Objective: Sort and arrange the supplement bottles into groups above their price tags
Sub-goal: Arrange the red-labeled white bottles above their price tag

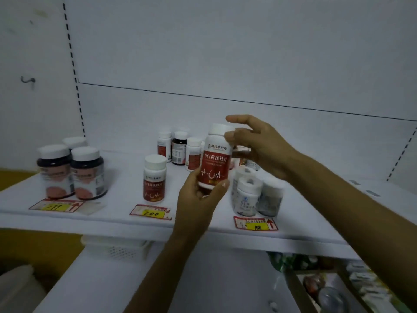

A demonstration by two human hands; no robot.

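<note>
Evidently, the white shelf [112, 222] is being laid out by kind. Dark jars [70, 172] are gathered at its left end behind the left price tag [56, 206]. White bottles [255, 193] are clustered at the right behind the right price tag [256, 223]. A lone red-labelled bottle [155, 179] is stood upright behind the middle price tag [150, 212], so that each price is read under its own product. A mixed cluster [180, 150] near the back wall appears not yet sorted. A matching held bottle [215, 159] is kept upright in the air between the middle and right groups, its label turned toward the camera, presumably to be read and matched. Its lower part is gripped by the left hand [198, 199], thumb and fingers curled round it. The right hand [259, 147] is held slack, fingers spread, with one fingertip seemingly against the bottle's shoulder.
</note>
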